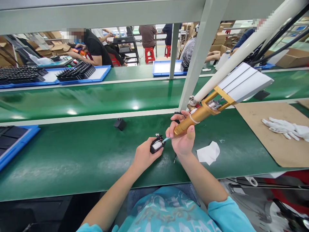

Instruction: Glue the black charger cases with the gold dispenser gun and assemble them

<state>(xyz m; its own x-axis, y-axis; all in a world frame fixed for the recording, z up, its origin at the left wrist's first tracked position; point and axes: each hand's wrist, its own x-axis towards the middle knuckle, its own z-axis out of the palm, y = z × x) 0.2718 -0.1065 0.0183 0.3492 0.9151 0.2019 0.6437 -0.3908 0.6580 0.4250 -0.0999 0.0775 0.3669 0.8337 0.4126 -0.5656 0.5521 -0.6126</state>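
My left hand (143, 153) is closed round a small black housing (157, 145) with a white part and thin wires showing in its open side. In my right hand (182, 141) is a gold dispensing gun (190, 122), tilted down to the left. Its thin light-blue nozzle (166, 140) reaches the edge of the housing; whether it touches cannot be made out. Behind my right hand, a dark object is partly hidden. A white paper piece (209, 153) lies right of my right wrist, and a black block (120, 124) stands farther back on the left.
A white pole (229, 54) and grey frame post (195, 51) rise behind the gun. Cardboard (260, 129) with white gloves (285, 127) lies right. A blue tray (31, 130) of black parts sits left. Beyond the green belt (96, 96) are more trays and seated people.
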